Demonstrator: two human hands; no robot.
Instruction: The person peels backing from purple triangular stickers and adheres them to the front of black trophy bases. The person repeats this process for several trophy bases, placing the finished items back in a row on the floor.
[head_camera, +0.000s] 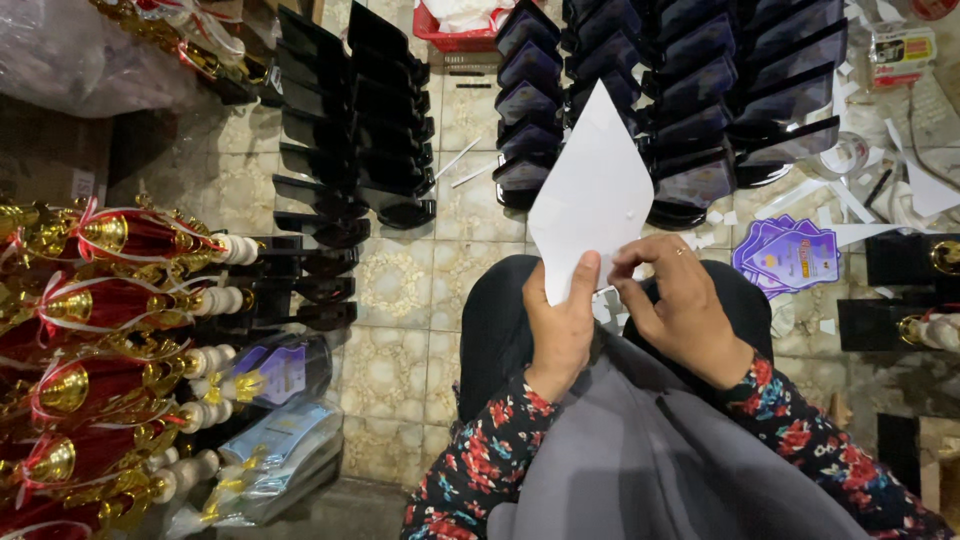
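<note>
Both hands pinch one white paper sheet (590, 195) above the lap: left hand (562, 325) grips its lower edge, right hand (680, 300) fingertips nip the bottom corner, seemingly to peel it. Black plaques (355, 120) line the tiled floor (400, 290) ahead.

one head-worn camera looks steeply down over the person's lap, close to both hands, facing the tiled floor (410, 290) ahead, with trophies (110, 300) at left and black plaques (350, 120) beyond.

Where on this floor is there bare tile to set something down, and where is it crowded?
Bare tile lies between the black plaque rows, the trophies and the person's knees. The right side is crowded with paper scraps and purple plaques.
</note>
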